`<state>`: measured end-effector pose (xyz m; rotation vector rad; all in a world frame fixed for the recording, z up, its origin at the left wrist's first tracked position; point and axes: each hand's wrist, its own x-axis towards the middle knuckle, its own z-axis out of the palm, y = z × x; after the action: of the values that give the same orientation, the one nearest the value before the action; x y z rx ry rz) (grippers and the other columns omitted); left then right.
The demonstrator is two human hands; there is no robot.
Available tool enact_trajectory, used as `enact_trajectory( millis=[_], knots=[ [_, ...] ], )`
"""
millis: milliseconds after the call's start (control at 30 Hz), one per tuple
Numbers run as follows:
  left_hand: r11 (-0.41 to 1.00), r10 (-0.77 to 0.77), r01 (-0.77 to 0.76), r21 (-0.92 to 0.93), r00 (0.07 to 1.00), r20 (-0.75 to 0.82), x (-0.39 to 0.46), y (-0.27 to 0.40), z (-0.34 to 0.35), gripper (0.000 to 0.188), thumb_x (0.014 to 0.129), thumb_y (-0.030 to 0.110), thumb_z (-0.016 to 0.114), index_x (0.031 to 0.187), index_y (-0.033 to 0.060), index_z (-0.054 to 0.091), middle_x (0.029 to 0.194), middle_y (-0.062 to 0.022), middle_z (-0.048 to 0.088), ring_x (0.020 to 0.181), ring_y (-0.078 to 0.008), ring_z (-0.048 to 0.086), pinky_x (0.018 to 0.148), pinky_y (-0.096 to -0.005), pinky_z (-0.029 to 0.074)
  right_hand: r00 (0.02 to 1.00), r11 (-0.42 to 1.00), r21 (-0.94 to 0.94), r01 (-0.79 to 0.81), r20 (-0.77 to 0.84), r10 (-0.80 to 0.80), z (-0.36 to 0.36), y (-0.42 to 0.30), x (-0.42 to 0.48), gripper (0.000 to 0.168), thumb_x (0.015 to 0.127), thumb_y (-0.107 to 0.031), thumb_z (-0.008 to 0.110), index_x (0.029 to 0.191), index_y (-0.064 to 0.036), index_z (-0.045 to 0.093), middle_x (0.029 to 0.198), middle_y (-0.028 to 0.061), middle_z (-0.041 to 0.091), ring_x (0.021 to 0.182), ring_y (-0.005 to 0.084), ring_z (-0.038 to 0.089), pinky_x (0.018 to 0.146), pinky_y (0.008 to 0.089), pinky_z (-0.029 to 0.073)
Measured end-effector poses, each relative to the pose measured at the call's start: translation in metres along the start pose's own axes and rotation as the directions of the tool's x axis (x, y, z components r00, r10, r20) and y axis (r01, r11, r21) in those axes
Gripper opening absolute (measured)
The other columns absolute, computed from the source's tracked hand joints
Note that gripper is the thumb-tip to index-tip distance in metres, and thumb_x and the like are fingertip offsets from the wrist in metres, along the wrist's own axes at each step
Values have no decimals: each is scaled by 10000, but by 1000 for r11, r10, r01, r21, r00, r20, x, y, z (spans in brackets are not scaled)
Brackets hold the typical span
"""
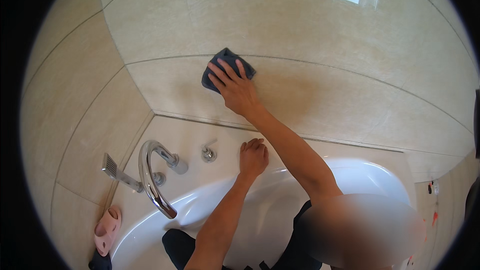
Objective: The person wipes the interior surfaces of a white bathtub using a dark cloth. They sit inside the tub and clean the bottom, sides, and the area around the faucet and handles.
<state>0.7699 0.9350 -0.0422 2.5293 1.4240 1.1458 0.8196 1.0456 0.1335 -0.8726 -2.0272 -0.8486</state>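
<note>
My right hand (pixel 240 92) presses a folded dark grey cloth (pixel 210 78) flat against the beige wall tiles (pixel 300 90), fingers spread over it. The cloth covers part of a horizontal tile joint. Lower down, my left hand (pixel 254 158) rests on the white rim of the bathtub (pixel 225 131), close to the wall. Its fingers are curled in and no object shows in it; the palm is hidden. To its left stands a chrome lever handle (pixel 208 153) on the rim, apart from the hand.
A curved chrome spout (pixel 146 165) arches over the tub's left side, beside a hand shower (pixel 120 172) and a chrome knob (pixel 159 178). A pink slipper (pixel 108 228) stands at the lower left near a dark one (pixel 100 260). A blurred patch hides the lower right.
</note>
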Motion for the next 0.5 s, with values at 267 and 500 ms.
enact_trajectory(
  millis=[267,500],
  knots=[
    [997,-13,10,-82,999,-31,5,4,1,198,871,108,611,1007,0,707,1101,-122,709,1066,-285,641,967,-451,450,952,991,-33,131,284,-116,-31,33,-107,504,856,-118,598,1360,-123,586,1572,9,392,1425,226,372,1195,499,213],
    [996,-46,44,-78,998,-30,0,-7,-1,172,887,134,605,888,15,729,1116,-128,712,1076,-283,639,982,-449,435,986,949,-307,-65,128,109,-139,100,-168,544,829,-228,699,1363,-216,595,1543,-1,438,1405,270,386,1147,569,224]
  ],
)
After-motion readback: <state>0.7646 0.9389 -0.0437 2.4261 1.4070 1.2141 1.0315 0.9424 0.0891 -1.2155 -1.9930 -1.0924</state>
